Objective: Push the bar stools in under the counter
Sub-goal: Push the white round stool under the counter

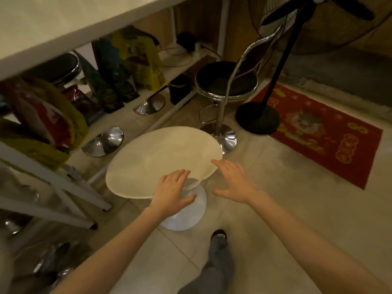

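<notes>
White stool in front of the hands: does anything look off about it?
Yes. The white stool's seat looks tilted, its right edge raised, and it sits off-centre over its round base. It stands out on the floor, not under the counter. The left hand rests on its near rim.

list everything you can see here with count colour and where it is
round cream-seated stool: 1, cream seat, white base, floor before counter
black-cushioned chrome stool with backrest: 1, right of it
black round stool: 1, under counter
chrome disc bases: 2, under shelf
white counter: 1, top left
plastic bags: several, yellow, red, dark, on shelf
black standing fan: 1, right
red doormat: 1, far right
left hand: open, on seat edge
right hand: open, at seat's edge
</notes>
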